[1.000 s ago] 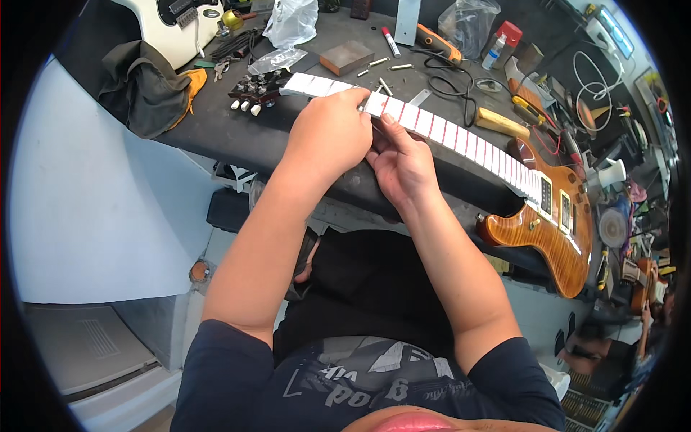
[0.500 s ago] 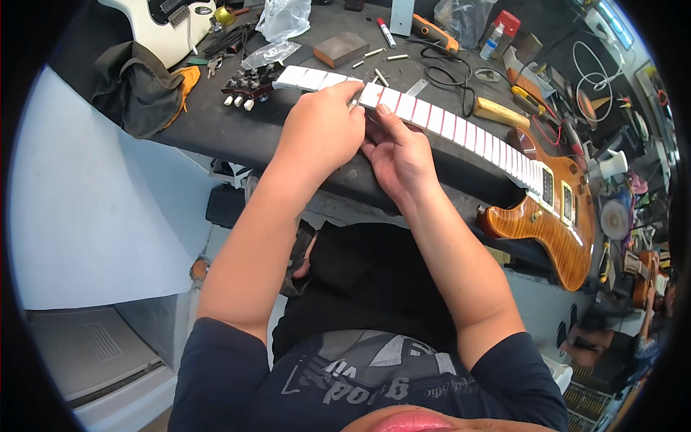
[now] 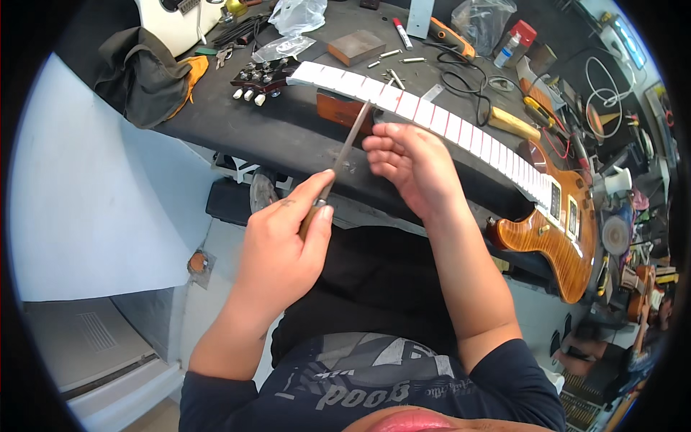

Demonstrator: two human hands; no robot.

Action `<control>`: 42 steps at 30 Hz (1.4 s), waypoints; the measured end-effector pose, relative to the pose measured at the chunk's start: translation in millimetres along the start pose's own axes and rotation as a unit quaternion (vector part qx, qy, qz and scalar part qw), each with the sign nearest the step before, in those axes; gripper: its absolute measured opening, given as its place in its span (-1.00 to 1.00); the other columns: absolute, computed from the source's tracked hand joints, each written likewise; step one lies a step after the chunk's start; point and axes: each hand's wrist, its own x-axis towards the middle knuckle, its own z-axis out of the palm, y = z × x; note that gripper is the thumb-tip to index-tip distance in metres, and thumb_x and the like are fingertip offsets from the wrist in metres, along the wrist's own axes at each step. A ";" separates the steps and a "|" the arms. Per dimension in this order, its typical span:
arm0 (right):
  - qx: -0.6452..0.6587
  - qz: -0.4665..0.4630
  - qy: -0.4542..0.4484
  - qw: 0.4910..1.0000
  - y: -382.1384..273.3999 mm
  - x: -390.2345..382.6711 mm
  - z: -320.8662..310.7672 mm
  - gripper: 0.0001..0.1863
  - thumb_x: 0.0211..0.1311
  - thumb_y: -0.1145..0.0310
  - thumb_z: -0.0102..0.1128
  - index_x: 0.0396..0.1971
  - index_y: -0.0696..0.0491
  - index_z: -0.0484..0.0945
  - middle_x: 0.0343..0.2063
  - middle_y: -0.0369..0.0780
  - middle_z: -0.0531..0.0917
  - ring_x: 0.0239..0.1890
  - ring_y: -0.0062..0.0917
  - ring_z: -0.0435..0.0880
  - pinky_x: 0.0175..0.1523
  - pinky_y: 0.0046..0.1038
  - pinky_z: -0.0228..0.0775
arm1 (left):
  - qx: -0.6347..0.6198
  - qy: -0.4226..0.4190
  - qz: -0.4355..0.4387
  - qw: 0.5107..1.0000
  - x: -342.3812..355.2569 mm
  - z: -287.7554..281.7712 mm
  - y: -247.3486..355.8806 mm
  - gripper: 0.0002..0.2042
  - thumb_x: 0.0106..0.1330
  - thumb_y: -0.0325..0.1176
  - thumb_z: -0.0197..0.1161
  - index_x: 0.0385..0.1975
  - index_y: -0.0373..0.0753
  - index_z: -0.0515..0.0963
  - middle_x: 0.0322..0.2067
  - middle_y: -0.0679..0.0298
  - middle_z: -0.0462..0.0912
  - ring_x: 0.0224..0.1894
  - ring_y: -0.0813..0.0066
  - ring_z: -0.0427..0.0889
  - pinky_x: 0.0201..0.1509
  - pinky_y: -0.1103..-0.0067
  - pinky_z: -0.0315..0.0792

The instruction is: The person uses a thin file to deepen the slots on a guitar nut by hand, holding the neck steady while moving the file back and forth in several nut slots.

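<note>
A dark desk [image 3: 223,137] stretches out ahead of both hands. Along it I see a guitar [image 3: 461,133]: its amber body [image 3: 529,227] sits to the right of the right hand, white strips [image 3: 405,106] cover the fretboard ahead of both hands, and the headstock [image 3: 263,75] lies beyond the left hand. A white guitar [image 3: 173,25] shows partly, far beyond the left hand, with a crumpled dark cloth [image 3: 140,75] nearer on that side.

I have the left hand [image 3: 284,241] pinching a tool [image 3: 349,147] by its wooden handle, between thumb and forefinger. The right hand [image 3: 414,162] is loosely curled, fingers side by side, near the neck; I cannot tell whether they touch it.

Beyond the left hand, a brown block [image 3: 356,47] rests past the neck. The tool's thin tip reaches the neck's near edge, close to the right fingertips; contact is unclear to me. Small metal rods [image 3: 414,60] lie farther ahead.
</note>
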 end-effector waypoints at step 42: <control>-0.696 -0.550 0.176 0.427 7.0 24.2 12.0 -0.78 0.20 0.42 0.48 -0.14 -0.08 0.88 -0.07 -0.40 0.90 0.10 -0.39 0.80 0.19 -0.19 0.37 | 0.144 0.002 0.036 0.989 111.7 34.0 19.8 -0.68 0.47 -0.46 0.30 0.19 -0.27 0.70 -0.29 -0.14 0.79 -0.25 -0.20 0.78 -0.13 0.24 0.63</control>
